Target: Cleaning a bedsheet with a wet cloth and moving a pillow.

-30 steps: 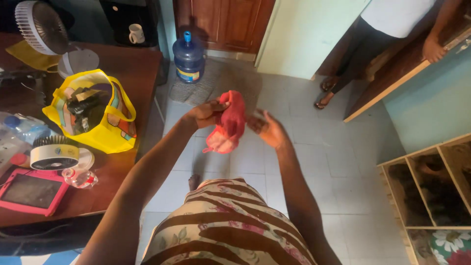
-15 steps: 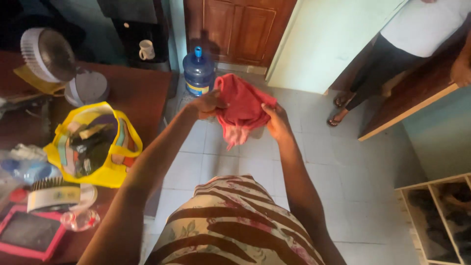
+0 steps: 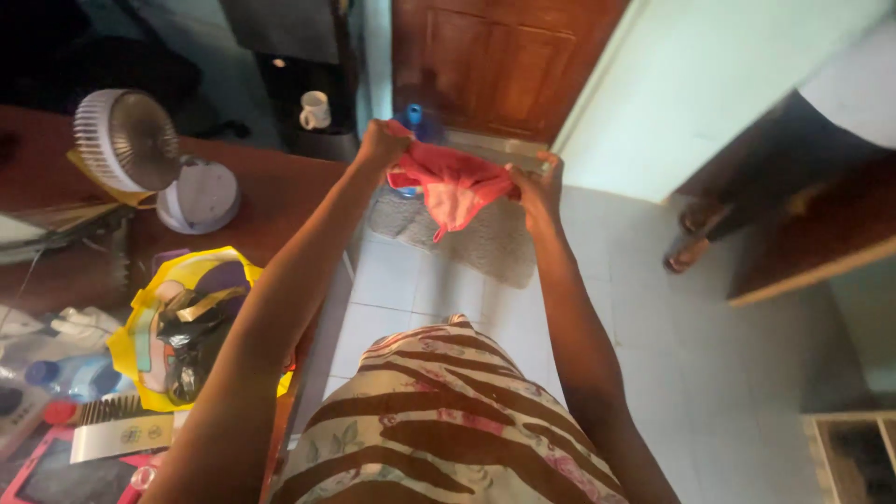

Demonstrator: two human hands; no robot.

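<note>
At the far left, a small white desk fan (image 3: 128,140) stands on the dark red wooden table (image 3: 280,196), with a yellow plastic bag (image 3: 187,327) nearer, its contents too dark to make out. The left hand (image 3: 383,145) pinches one top corner of a small pink-red cloth garment (image 3: 453,187), stretched at arm's length over the tiled floor. The right hand (image 3: 537,191) pinches the other corner. A blue water bottle (image 3: 411,117), probably, sits mostly hidden behind it.
</note>
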